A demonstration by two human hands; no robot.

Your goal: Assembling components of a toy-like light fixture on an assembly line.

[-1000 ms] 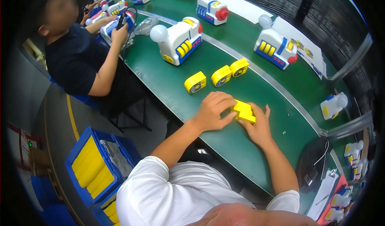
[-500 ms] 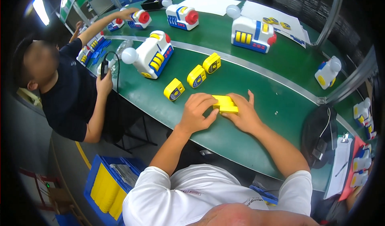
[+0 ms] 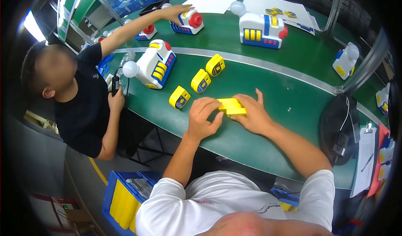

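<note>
My left hand (image 3: 202,118) and my right hand (image 3: 253,115) meet over the near part of the green table. Between them is a small stack of yellow plastic blocks (image 3: 233,107). The right fingers and thumb grip its right end, with the index finger raised. My left fingertips pinch at its left end; the thumb sits just below, and its exact contact is unclear. Beyond the left hand, three yellow rounded cartridges with dark labels stand in a slanting row: the nearest (image 3: 179,98), the middle one (image 3: 201,81) and the farthest (image 3: 215,65).
White-and-blue toy machines stand around, one (image 3: 154,64) left of the cartridges, another (image 3: 262,30) beyond the metal strip. A co-worker (image 3: 79,98) sits at left, one hand on a toy (image 3: 187,22). A black bag (image 3: 340,129) and clipboard (image 3: 363,160) lie right; a blue bin (image 3: 111,194) is lower left.
The co-worker's reaching hand has moved right, from one toy to the one beside it. My left thumb has drawn back slightly from the yellow blocks. The whole view has shifted a little.
</note>
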